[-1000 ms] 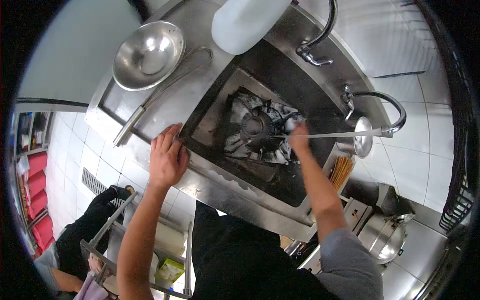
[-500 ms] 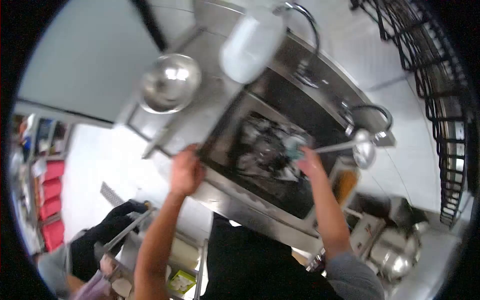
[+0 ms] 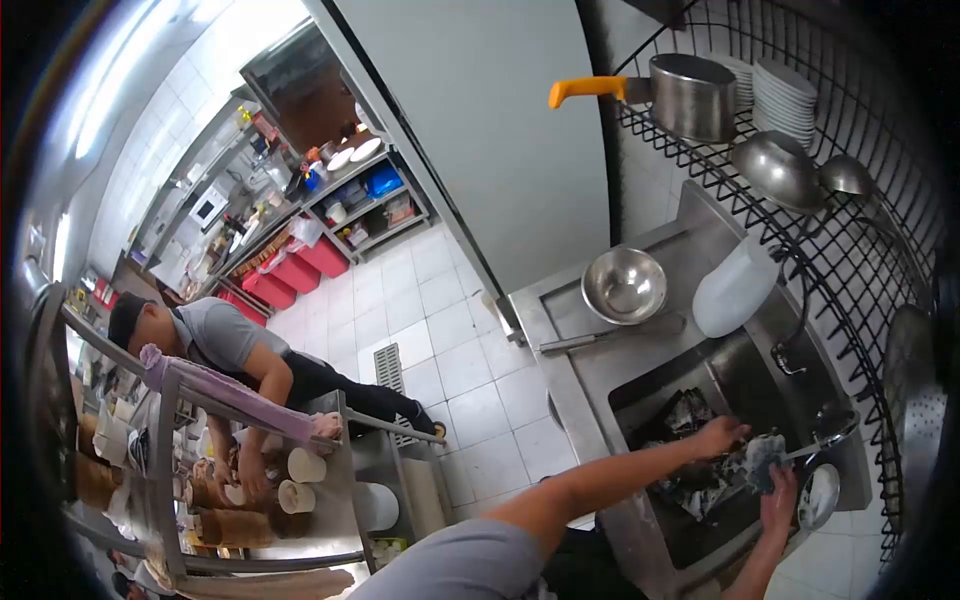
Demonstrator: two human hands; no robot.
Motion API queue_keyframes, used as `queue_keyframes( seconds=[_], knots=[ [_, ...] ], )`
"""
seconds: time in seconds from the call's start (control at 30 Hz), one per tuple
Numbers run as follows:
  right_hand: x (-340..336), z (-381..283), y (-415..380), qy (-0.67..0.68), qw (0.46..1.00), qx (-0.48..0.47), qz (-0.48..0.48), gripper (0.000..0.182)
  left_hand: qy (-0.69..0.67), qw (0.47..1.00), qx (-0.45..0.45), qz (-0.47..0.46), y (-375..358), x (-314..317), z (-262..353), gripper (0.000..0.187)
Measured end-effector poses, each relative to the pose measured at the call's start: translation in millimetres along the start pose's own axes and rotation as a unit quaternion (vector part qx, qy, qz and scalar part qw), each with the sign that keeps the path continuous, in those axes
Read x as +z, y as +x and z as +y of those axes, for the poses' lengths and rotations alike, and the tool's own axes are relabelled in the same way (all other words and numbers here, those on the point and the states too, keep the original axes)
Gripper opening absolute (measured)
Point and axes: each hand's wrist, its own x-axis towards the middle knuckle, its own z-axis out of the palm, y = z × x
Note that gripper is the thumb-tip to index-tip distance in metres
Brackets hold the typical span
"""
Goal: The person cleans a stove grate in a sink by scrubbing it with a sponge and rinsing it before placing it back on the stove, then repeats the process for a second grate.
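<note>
My right hand [image 3: 778, 500] is closed around a foamy grey-green scrubbing pad [image 3: 765, 462] over the right side of the steel sink [image 3: 655, 378]. A pale streak, like running water, reaches the pad from the tap [image 3: 838, 432]. My left hand [image 3: 720, 437] is over the sink beside the pad, its fingers curled; I cannot tell what they hold. Below both hands lies a heap of dark, suds-streaked things [image 3: 690, 490]. A bowl with white foam [image 3: 819, 497] is right beside my right hand, at the sink's edge.
A steel bowl [image 3: 624, 286], a long-handled utensil [image 3: 610, 333] and a white jug [image 3: 735, 290] occupy the counter. The wire rack [image 3: 660, 140] above holds an orange-handled pot [image 3: 692, 98], plates [image 3: 784, 103] and bowls. Left, another person [image 3: 235, 350] works at a counter.
The view has swung left, bringing the other person and rack into sight. My left hand has gone from the sink's front edge to over the sink, beside my right hand.
</note>
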Motion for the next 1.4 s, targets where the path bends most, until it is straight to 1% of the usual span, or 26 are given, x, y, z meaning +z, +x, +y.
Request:
queue_keyframes(
  seconds=[0.03, 0.1, 0.2, 0.23, 0.3, 0.33, 0.37, 0.4, 0.43, 0.47, 0.5, 0.53, 0.57, 0.6, 0.63, 0.67, 0.73, 0.77, 0.83, 0.87, 0.93, 1.03, 1.13, 1.27, 1.37, 1.4],
  knots=[
    [-5.5, -4.8, -4.1, -0.069, 0.997, 0.037, 0.017, 0.055, -0.068, 0.996, -0.044, -0.022, 14.4, 19.0, 14.6, 0.041],
    [-28.7, 0.1, -16.9, -0.064, 0.995, -0.043, 0.062, 0.055, -0.137, 0.985, -0.090, -0.050, 20.0, 45.8, 50.9, 0.039],
    [-85.1, 0.7, -13.8, -0.211, 0.939, -0.206, 0.178, 0.050, -0.231, 0.953, -0.145, -0.128, 23.3, 66.6, 102.4, 0.033],
    [-102.6, 3.1, -8.4, -0.209, 0.938, -0.206, 0.182, 0.050, -0.228, 0.964, -0.101, -0.093, 22.5, 76.9, 113.8, 0.031],
    [-134.5, 4.6, -16.3, -0.467, 0.769, -0.364, 0.239, 0.048, -0.160, 0.987, 0.026, -0.022, 32.7, 114.1, 104.0, 0.027],
    [-136.7, 13.8, -9.3, -0.224, 0.888, -0.330, 0.227, 0.046, -0.102, 0.989, 0.108, 0.011, 49.6, 150.3, 68.8, 0.026],
    [-137.1, 11.7, -13.7, -0.357, 0.844, -0.338, 0.213, 0.049, 0.105, 0.935, 0.339, 0.014, 66.8, 182.0, 13.3, 0.028],
    [-137.2, 13.2, -17.1, -0.350, 0.872, -0.240, 0.244, 0.051, 0.162, 0.952, 0.222, -0.135, 64.6, 179.5, 6.2, 0.028],
    [-132.6, 9.0, -25.1, -0.558, 0.773, -0.125, 0.276, 0.048, 0.084, 0.927, 0.290, -0.222, 55.2, 146.3, 31.0, 0.025],
    [-147.5, 25.2, -18.7, -0.521, 0.766, -0.264, 0.269, 0.043, 0.121, 0.949, 0.208, -0.205, 38.1, 117.0, 55.1, 0.021],
    [-139.7, 15.7, -22.3, -0.583, 0.725, -0.235, 0.282, 0.037, 0.038, 0.984, 0.000, -0.174, 24.5, 97.6, 80.3, 0.019],
    [-138.5, 26.9, -11.5, -0.449, 0.790, -0.325, 0.261, 0.029, -0.008, 0.968, -0.036, -0.247, 29.4, 79.1, 58.9, 0.021],
    [-77.8, -13.1, -39.9, -0.275, 0.900, -0.213, 0.262, 0.022, 0.133, 0.952, -0.021, -0.275, 23.8, 50.6, 63.0, 0.036],
    [-84.5, 6.8, -20.8, -0.279, 0.900, -0.297, 0.155, 0.021, 0.204, 0.957, -0.025, -0.203, 15.2, 36.4, 48.8, 0.031],
    [-54.4, -10.1, -31.3, -0.128, 0.970, -0.202, 0.050, 0.025, 0.338, 0.893, 0.137, -0.262, 25.4, 23.9, -31.3, 0.037],
    [-34.2, -10.8, -30.2, 0.068, 0.988, -0.135, -0.039, 0.031, 0.363, 0.884, 0.004, -0.294, 32.2, 18.7, -130.7, 0.046],
    [-9.4, 4.9, -7.6, 0.276, 0.957, -0.026, -0.087, 0.034, 0.418, 0.865, -0.162, -0.226, -3.6, -15.7, -103.3, 0.065],
    [2.4, 16.0, 6.2, 0.271, 0.959, -0.029, -0.083, 0.034, 0.420, 0.860, -0.242, -0.161, -16.2, -22.0, -105.7, 0.070],
    [27.2, 31.3, 29.0, 0.306, 0.952, 0.025, 0.009, 0.039, 0.517, 0.806, -0.180, -0.225, -26.2, -37.3, -139.4, 0.081],
    [38.0, 26.9, 31.6, 0.301, 0.953, 0.024, 0.009, 0.039, 0.513, 0.809, -0.180, -0.223, -25.3, -39.2, -141.9, 0.081],
    [55.9, 17.4, 28.5, 0.346, 0.924, 0.077, -0.144, 0.041, 0.417, 0.843, -0.288, -0.181, -25.2, -41.3, -146.9, 0.087],
    [64.3, 18.2, 36.2, 0.289, 0.952, 0.083, -0.065, 0.043, 0.397, 0.844, -0.322, -0.163, -15.8, -29.9, -181.9, 0.090],
    [58.8, 4.2, 31.8, 0.230, 0.959, 0.096, -0.133, 0.043, 0.326, 0.862, -0.374, -0.100, -3.4, -26.6, -146.3, 0.089],
    [50.1, -6.6, 25.0, 0.189, 0.973, 0.048, -0.120, 0.044, 0.355, 0.843, -0.387, -0.119, 12.2, -17.4, -150.3, 0.090],
    [51.6, -22.4, 18.7, 0.159, 0.968, 0.077, -0.181, 0.046, 0.351, 0.837, -0.402, -0.118, 21.5, -17.9, -158.2, 0.078],
    [47.3, -12.8, 24.9, 0.149, 0.978, 0.051, -0.140, 0.045, 0.304, 0.843, -0.424, -0.129, 25.5, -22.6, -160.6, 0.068]
  ],
)
